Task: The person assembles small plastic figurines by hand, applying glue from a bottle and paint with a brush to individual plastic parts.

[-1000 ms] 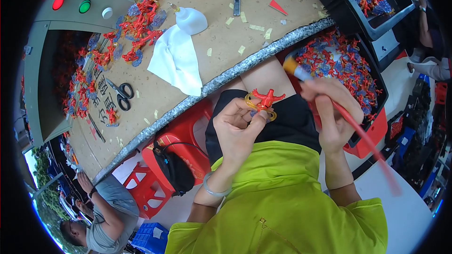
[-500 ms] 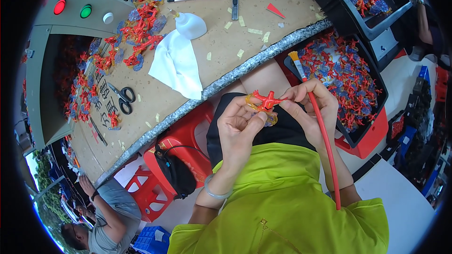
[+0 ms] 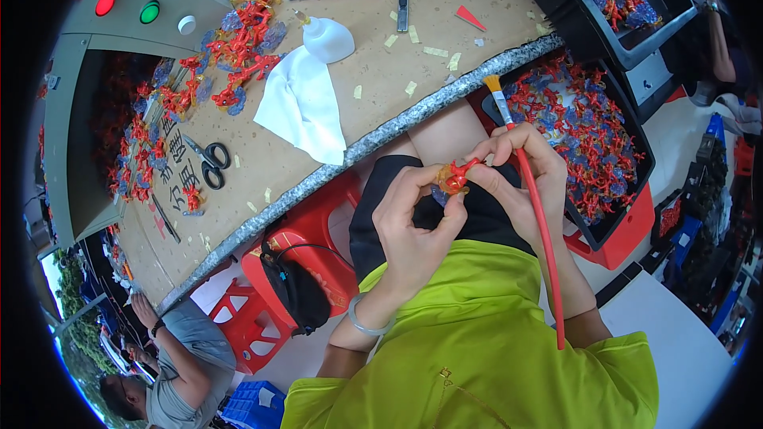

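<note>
A small glossy figurine of red, yellow and clear blue plastic (image 3: 454,179) sits between the two hands, above the dark shorts (image 3: 493,214). The right hand (image 3: 526,177) pinches its right side between thumb and fingertips, with a long red-handled brush (image 3: 541,226) lying across the same hand, bristles upward. The left hand (image 3: 417,218) curves around the figurine's left side, thumb and forefinger spread; whether they grip it, I cannot tell.

The right hand (image 3: 513,195) holds a red toy (image 3: 455,178) and a brush (image 3: 538,214). The left hand (image 3: 413,226) touches the toy. Right of the toy sits a black bin (image 3: 647,160).
</note>
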Tool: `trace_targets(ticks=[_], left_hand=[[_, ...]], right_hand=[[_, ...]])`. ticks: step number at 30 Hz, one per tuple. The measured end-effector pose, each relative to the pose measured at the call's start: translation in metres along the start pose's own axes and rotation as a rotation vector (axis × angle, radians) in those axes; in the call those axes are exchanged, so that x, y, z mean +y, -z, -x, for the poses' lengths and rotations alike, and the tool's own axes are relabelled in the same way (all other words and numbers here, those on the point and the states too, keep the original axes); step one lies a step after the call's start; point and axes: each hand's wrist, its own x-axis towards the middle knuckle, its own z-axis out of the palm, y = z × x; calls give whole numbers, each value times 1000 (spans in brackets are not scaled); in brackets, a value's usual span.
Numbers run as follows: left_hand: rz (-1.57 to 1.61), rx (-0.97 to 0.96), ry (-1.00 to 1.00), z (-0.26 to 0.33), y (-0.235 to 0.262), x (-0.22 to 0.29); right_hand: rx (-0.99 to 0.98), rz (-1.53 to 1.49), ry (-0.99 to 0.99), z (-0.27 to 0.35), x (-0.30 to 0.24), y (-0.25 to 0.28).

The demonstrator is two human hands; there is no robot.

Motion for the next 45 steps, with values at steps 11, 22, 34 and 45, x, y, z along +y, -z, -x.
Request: trace_targets(ticks=[11,22,34,45], left_hand=[[1005,-274,521,-10,12,9],[729,-149,359,-7,6,3],[821,-169,424,-7,9,5],[696,-118,372,-6,6,11]], right_hand=[[-120,-416,-45,-9,12,18],[76,-299,-115,3,2,11],[146,-120,-126,9,-3,5],[66,-365,-241,2,-2,5]])
